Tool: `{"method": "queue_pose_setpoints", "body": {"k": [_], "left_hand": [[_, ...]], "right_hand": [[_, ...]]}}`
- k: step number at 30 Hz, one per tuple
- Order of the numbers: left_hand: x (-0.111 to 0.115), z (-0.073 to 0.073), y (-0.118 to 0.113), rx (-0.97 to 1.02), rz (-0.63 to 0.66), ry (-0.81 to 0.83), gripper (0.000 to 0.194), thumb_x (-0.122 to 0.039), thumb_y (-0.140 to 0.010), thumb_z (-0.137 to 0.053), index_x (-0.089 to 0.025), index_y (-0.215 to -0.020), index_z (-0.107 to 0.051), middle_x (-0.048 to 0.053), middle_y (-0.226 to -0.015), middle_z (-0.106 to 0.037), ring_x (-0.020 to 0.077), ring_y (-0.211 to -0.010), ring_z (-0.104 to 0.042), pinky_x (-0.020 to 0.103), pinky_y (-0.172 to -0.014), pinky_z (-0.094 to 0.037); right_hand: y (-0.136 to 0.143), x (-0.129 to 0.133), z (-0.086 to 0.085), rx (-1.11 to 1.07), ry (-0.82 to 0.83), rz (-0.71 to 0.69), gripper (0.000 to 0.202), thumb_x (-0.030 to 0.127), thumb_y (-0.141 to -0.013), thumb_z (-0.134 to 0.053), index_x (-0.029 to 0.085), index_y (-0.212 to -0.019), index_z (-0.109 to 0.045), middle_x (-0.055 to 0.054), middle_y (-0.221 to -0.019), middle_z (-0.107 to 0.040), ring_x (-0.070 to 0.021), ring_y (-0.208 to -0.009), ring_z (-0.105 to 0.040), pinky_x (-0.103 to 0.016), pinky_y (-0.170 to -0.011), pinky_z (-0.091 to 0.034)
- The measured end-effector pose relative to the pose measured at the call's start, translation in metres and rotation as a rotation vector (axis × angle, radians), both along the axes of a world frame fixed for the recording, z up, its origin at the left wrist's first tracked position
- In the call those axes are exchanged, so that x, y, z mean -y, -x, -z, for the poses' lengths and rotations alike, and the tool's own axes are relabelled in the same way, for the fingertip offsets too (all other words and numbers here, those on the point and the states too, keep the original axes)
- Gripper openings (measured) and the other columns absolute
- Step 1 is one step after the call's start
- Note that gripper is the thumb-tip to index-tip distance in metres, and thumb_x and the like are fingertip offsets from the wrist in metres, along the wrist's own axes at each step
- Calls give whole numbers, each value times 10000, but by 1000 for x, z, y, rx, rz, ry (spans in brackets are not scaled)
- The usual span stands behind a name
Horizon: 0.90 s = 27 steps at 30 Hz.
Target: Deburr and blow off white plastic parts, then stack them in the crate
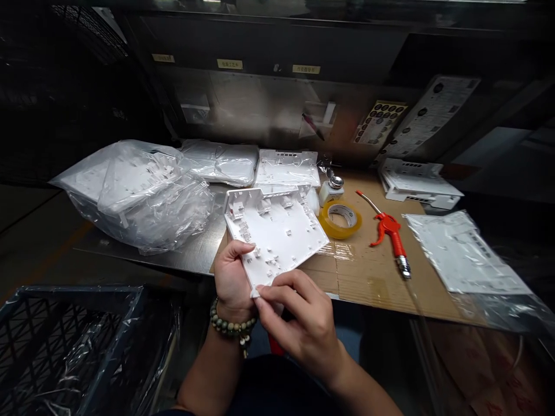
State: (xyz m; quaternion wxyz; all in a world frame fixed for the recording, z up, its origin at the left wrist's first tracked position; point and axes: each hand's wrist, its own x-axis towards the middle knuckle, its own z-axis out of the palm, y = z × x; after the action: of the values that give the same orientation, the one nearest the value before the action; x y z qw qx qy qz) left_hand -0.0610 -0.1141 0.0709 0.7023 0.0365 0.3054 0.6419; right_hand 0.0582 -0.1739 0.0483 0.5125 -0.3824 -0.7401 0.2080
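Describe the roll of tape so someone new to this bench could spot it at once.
Find the brown cardboard covering part of the bench. On it, the roll of tape lies flat, just in front of the small bottle and left of the red air gun. Unlike both, it is a wide yellow ring with an open middle.

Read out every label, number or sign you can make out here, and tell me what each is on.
"工艺卡": last characters on the middle yellow label; its first ones are blurred.
"作业指导书": right yellow label, faint, so my best reading.
Left yellow label: too blurred.
Sticker sheet, long printed sheet and tape roll: print too small.
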Motion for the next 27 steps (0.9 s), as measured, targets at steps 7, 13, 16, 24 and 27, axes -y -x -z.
{"method": "queue_pose_setpoints", "body": {"k": [7,13,16,24,27], "left_hand": [[0,6,-2,54,56,48,697,-172,-632,-528,-132,-1317,-655,109,-1201,-767,375,-1222,-666,557,-1117,-477],[-2,2,1,57,44,37,713,-157,-648,-515,-118,-1350,-631,116,-1191,-771,373,-1231,-661,565,-1119,-475],[-5,3,6,48,62,37,742,-147,-654,-507,-115,-1390,-603,123,-1187,-772,385,-1252,-646,596,-1113,-470],[-10,4,33,42,41,96,828,-158,-633,-512,-183,-1460,-556,84,-1194,-780,384,-1272,-632,630,-1092,-464],[-6,10,55,106,56,107,785,-178,-663,-528,-310,-1435,-587,-26,-1131,-798,360,-1280,-626,604,-1095,-458]], "right_hand": [[2,-1,-2,29,45,10,82,104,-903,-677,158,-941,-726,-34,-796,-617,-138,-706,-583,-268,-654,-490],[-5,-3,-1,10,93,32,82,101,-901,-675,164,-921,-723,-27,-798,-609,-139,-705,-582,-271,-637,-480],[-23,-6,-2,-91,152,104,115,100,-886,-707,205,-922,-739,-16,-833,-617,-139,-736,-596,-272,-649,-479],[-89,-24,13,-158,25,530,84,166,-859,-775,217,-925,-773,-26,-883,-677,-173,-812,-632,-316,-711,-496],[-112,-25,20,-126,4,692,67,211,-894,-749,203,-958,-765,-35,-924,-684,-175,-855,-644,-322,-755,-509]]}}
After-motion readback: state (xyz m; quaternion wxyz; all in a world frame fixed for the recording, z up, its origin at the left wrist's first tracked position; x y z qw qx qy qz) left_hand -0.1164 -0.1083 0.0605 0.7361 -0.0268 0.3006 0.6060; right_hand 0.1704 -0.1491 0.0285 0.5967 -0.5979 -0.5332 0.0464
